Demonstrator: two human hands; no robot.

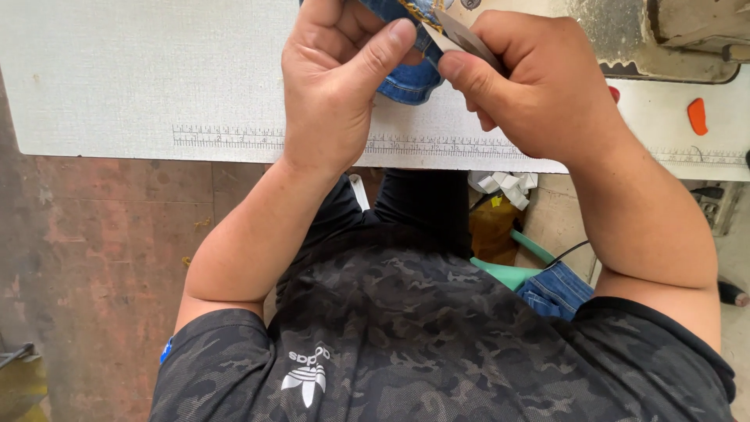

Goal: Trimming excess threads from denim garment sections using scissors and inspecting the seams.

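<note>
Head view: the right hand [539, 86] is closed around a small metal blade [465, 35], its tip angled toward eleven o'clock, right where the left hand [340, 78] pinches a fold of blue denim [406, 78] between thumb and fingers. The likeliest slip, as I judge it, is the blade skidding off the yellow-stitched seam and nicking the left thumb, because the two thumbs sit almost touching with the edge between them. A second risk is cutting the cloth itself rather than the thread, since the fold is bunched tight.

The denim lies between both hands, at about two o'clock from the left hand and nine o'clock from the right, raised above the pale worktable [141, 78] with its printed ruler strip [226, 137].
</note>
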